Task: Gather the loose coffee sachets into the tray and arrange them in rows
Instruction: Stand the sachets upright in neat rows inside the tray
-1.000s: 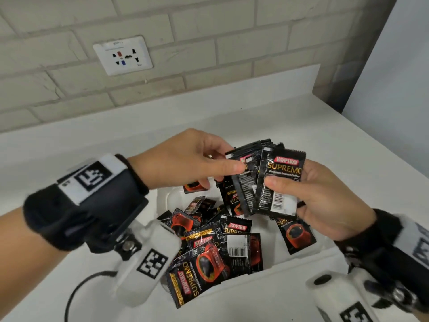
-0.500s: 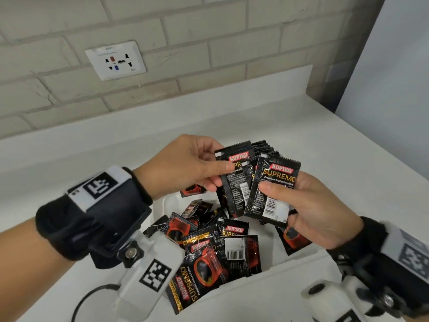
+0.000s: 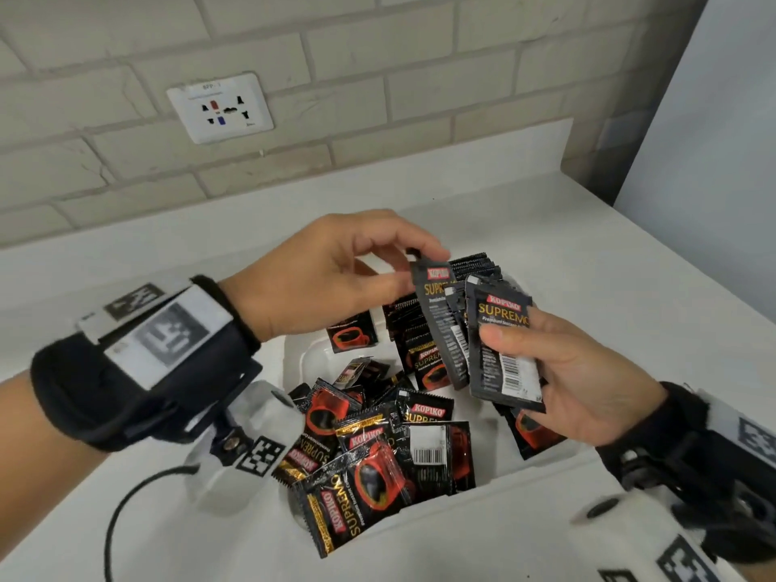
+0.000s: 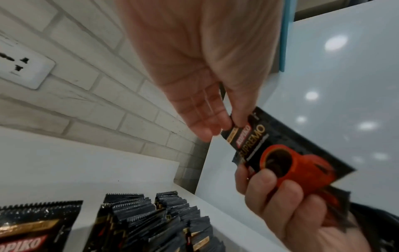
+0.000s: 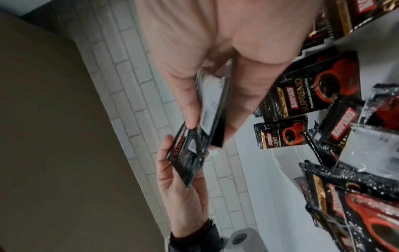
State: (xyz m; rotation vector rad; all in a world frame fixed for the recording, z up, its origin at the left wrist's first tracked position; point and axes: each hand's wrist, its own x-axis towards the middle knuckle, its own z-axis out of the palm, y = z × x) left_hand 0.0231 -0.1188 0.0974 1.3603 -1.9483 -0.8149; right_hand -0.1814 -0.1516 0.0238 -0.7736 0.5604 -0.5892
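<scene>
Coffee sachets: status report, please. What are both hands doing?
Right hand grips a sachet stack. Left hand pinches the top of one sachet at that stack. Loose sachets jumbled in white tray. Nothing blocking.

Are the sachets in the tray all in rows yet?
No. Some stand in upright rows at the back of the tray, but a loose pile lies jumbled in front.

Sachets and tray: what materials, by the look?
Sachets: thin glossy film, likely plastic or foil laminate; they show glints, creases and serrated sealed edges. Tray: smooth white, probably moulded plastic or foam; rounded walls, matte sheen. Neither is certain from the look alone.
</scene>
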